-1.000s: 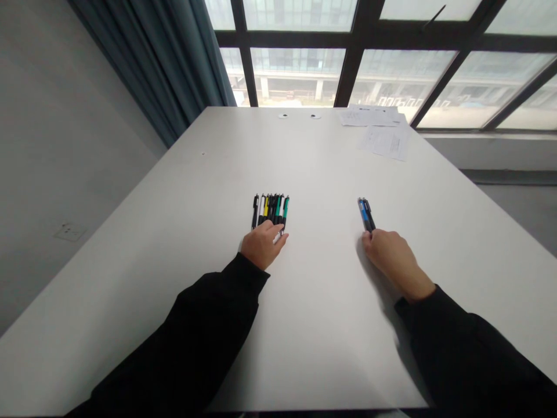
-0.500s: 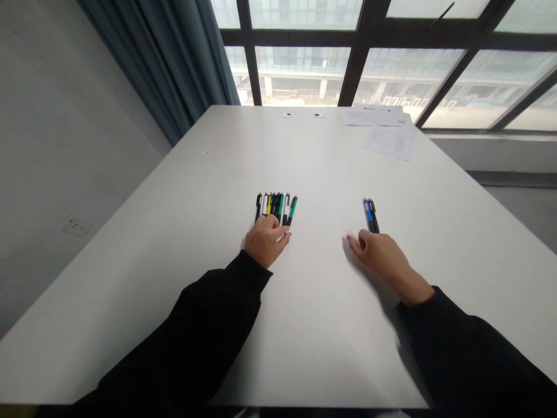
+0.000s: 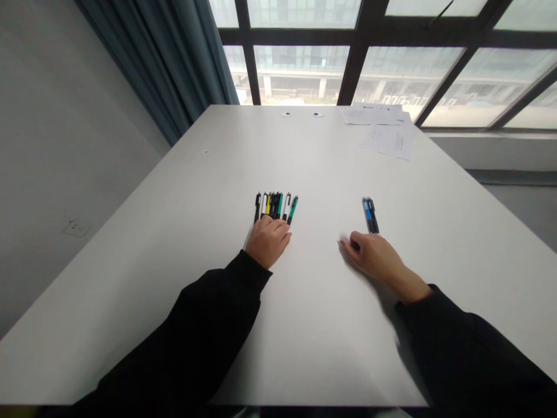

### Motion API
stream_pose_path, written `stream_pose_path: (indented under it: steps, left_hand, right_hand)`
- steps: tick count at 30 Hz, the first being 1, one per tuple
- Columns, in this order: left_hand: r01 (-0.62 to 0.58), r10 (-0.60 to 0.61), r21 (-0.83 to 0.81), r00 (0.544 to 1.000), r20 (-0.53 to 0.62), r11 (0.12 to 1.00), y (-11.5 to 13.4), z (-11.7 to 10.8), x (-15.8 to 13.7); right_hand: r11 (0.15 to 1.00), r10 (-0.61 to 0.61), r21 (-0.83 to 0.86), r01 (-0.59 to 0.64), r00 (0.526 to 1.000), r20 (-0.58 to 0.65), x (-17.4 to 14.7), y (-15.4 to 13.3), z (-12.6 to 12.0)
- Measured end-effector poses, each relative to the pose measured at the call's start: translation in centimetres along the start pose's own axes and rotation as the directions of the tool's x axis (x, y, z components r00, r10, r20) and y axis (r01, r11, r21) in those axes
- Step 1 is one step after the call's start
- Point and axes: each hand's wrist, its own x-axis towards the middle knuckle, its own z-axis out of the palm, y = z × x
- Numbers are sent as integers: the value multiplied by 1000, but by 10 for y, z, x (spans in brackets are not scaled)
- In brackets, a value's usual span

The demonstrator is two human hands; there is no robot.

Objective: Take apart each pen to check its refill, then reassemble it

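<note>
A row of slim pens in black, white, yellow and green lies side by side left of centre on the white table. My left hand is palm down over their near ends, hiding them. Its thumb and finger close at the lower end of the rightmost pen, a green and black pen that slants outward. To the right lie a blue pen and a black pen, close together. Just below them my right hand rests on its side, fingers loosely bent and apart, nothing visible in it.
The white table reaches back to a large window. Paper sheets lie at its far right corner, and two small white oval pieces sit along the far edge. A blue-grey curtain hangs at the back left.
My right hand has shifted slightly left. The rightmost green pen has tilted a little further right under my left hand, which has hardly moved.
</note>
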Motion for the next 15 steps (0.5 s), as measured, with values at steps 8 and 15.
stream_pose_path:
  steps: [8, 15]
  left_hand:
    - [146, -147, 91, 989, 3, 985, 4, -8, 4]
    - [103, -105, 67, 994, 36, 992, 6, -8, 7]
  right_hand:
    - [1000, -2, -3, 2, 1000, 13, -1, -1, -1]
    - [1000, -4, -14, 5, 999, 38, -1, -3, -3]
